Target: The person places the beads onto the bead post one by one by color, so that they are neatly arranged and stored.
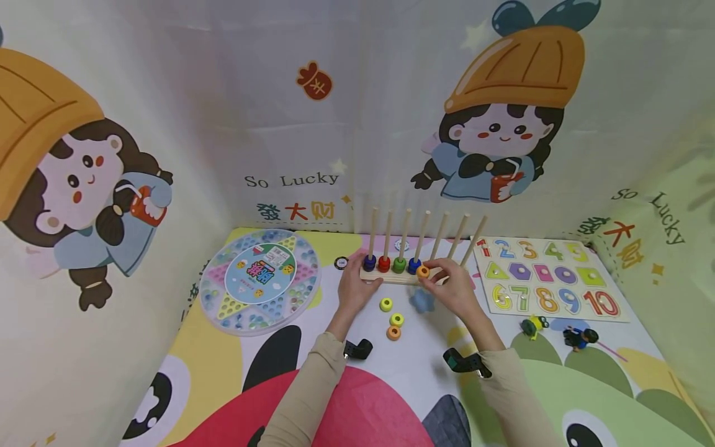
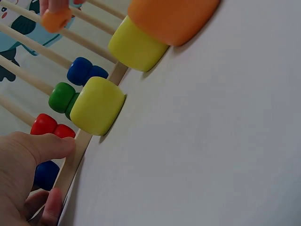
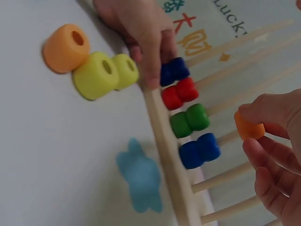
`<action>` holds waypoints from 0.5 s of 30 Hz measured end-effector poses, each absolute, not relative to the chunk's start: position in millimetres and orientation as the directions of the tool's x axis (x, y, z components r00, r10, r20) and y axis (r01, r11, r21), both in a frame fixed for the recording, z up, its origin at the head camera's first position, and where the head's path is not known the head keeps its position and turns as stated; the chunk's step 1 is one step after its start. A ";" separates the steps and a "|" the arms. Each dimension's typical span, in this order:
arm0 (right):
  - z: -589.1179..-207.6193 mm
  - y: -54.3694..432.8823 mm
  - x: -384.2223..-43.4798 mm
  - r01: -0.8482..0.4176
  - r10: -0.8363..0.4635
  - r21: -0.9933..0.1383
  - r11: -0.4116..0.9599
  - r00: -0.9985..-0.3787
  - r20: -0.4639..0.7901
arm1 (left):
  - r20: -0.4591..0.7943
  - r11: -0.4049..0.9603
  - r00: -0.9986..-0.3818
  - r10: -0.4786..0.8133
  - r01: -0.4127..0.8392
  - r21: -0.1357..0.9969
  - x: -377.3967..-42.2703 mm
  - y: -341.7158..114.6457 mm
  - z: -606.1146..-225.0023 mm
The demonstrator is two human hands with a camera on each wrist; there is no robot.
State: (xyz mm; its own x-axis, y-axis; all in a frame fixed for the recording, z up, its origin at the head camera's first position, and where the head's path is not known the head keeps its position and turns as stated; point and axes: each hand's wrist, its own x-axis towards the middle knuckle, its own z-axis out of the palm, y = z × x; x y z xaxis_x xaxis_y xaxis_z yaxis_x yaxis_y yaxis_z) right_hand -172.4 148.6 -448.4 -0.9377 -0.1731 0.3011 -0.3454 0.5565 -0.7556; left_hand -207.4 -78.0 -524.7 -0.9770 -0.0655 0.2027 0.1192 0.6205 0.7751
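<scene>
A wooden peg rack [image 1: 391,278] with several upright pegs stands at the back middle of the table. My left hand [image 1: 354,287] grips its left end, the thumb along the front of the base. Two beads are stacked on each of the left pegs: dark blue [image 1: 370,263], red [image 3: 180,93], green [image 3: 190,120] and blue [image 3: 200,150]. With thumb and fingertips, my right hand [image 1: 455,288] pinches an orange bead [image 3: 248,127] beside the pegs, above the base. In front of the rack lie two yellow beads [image 1: 386,304] and a second orange bead [image 1: 393,333].
To the left is a round Chinese checkers board [image 1: 212,298]. A number and shape puzzle board [image 1: 485,273] lies at the right, with two small toy figures [image 1: 534,326] before it. A black round chip [image 1: 341,263] sits left of the rack. A printed curtain [image 1: 391,124] hangs behind.
</scene>
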 end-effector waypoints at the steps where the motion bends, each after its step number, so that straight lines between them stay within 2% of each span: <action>1: -445.3 149.9 -172.4 -0.353 -0.169 -0.747 0.563 -0.934 0.314 | 0.203 0.621 -0.977 -0.066 0.120 0.774 -207.4 -78.0 -524.9; 15: -407.0 158.3 -179.0 -0.444 -0.105 -0.656 0.611 -0.866 0.488 | 0.219 0.627 -0.974 -0.059 0.134 0.767 -206.9 -78.9 -524.8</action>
